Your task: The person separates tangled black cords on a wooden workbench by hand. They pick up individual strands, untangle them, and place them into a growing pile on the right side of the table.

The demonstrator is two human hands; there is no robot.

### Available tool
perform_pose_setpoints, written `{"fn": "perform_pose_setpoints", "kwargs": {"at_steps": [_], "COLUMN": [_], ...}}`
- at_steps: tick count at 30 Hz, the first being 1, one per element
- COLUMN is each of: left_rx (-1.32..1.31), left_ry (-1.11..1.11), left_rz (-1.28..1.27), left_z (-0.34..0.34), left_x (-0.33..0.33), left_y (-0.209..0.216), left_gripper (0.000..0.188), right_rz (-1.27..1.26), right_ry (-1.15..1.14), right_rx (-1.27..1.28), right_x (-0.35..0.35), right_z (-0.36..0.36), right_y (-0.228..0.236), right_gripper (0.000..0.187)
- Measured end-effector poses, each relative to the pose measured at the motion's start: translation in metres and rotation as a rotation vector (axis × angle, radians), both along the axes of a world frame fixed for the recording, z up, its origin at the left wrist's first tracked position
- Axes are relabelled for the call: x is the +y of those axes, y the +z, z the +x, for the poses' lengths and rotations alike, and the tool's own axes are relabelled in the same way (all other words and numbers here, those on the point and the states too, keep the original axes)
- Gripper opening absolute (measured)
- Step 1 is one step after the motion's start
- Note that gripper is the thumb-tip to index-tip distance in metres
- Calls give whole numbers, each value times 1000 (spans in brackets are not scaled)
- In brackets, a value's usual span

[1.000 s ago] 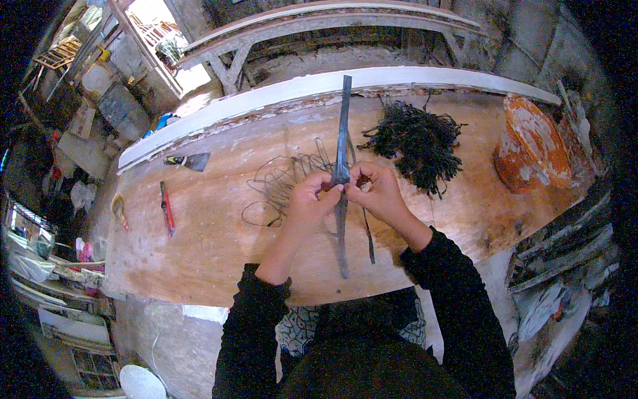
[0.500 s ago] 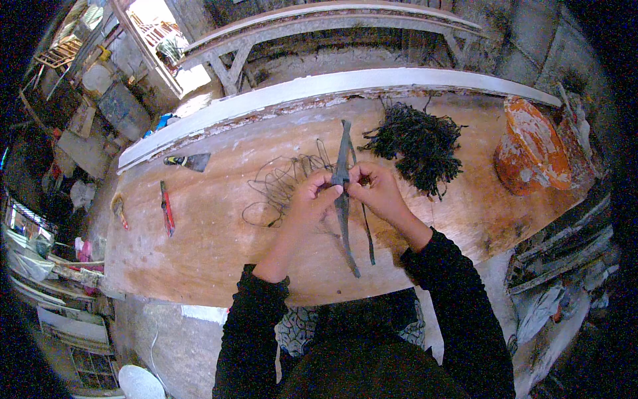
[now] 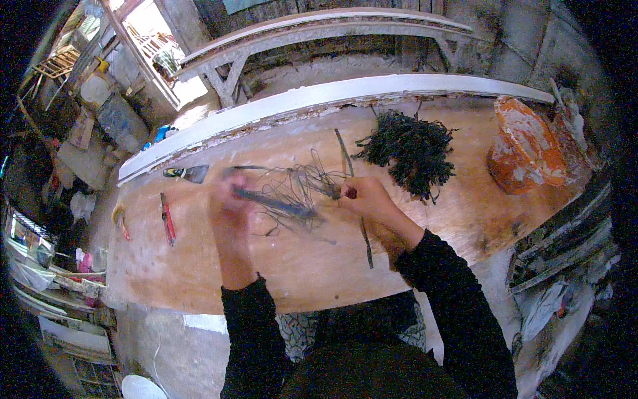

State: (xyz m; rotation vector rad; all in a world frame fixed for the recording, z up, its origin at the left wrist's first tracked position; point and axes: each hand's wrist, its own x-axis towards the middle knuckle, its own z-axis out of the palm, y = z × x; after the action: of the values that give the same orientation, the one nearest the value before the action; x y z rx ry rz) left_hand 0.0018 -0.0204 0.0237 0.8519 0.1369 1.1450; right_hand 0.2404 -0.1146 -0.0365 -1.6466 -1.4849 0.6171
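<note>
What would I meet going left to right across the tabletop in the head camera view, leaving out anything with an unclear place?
Brush-like tool, putty knife, blurred left hand, tangled wire, black cord bundle, white-smeared orange bucket.

Your left hand (image 3: 231, 191): smeared by blur, finger outlines lost | grey strip (image 3: 276, 203) running from it: blurred, lower end indistinct | your right hand (image 3: 367, 197): anything between its fingertips too small to tell | white round object (image 3: 141, 388): cut off by bottom edge
</note>
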Motion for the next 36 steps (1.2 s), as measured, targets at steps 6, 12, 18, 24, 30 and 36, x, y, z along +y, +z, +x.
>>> {"fn": "perform_pose_setpoints", "kwargs": {"at_steps": [6,12,18,24,30,36], "left_rx": [-596,-834,-127,692,904,869], "left_ry": [-342,-376,-10,85,-40,-18], "left_rz": [135,261,155,74,158,249], "left_z": [-48,-69,-58,50,74,75], "left_x": [7,-7,6,-21,-35,-30], "left_y": [63,101,66,14,-13,-27], "left_gripper": [11,11,13,12,8,11], "right_rz": [-68,-83,-120,127,129,81], "right_ry": [-25,-61,-47,-282,135,216], "right_rx": [-122,-267,-191,-177,593,639], "right_x": [-4,-5,-4,-6,0,-4], "right_z": [1,0,2,-2,-13,-14], "right_y": [12,15,13,13,26,19], "right_gripper": [16,19,18,18,14,17]}}
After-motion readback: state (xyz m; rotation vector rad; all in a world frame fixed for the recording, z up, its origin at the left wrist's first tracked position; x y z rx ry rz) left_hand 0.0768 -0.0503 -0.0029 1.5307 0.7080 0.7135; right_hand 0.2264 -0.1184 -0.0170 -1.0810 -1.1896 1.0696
